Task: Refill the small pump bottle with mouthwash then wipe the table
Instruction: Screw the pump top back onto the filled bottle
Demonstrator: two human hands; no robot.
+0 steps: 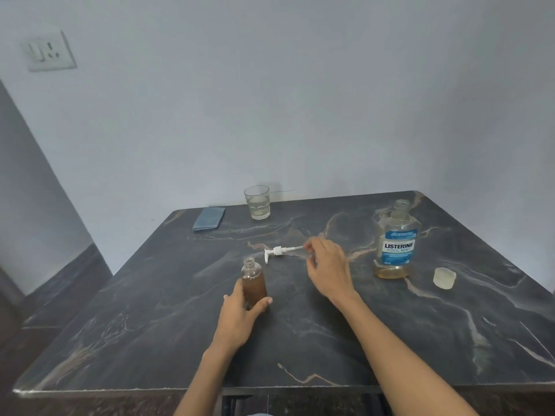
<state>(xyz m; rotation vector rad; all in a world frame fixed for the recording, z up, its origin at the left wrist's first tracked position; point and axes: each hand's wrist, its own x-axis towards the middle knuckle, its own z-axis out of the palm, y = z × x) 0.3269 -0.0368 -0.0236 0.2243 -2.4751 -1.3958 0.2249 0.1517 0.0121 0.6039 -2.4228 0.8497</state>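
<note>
Head view: my left hand [240,310] grips bottle [254,283]; right hand [326,265] pinches pump [277,252] tube at 12 o'clock. Next: lift, feed tube straight in, screw tight.

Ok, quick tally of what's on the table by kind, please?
Bottles: 2, small pump bottle, mouthwash bottle
Bottle tops: 2, pump head, cap
Glasses: 1, glass
Cloths: 1, blue cloth
Total: 6
</note>
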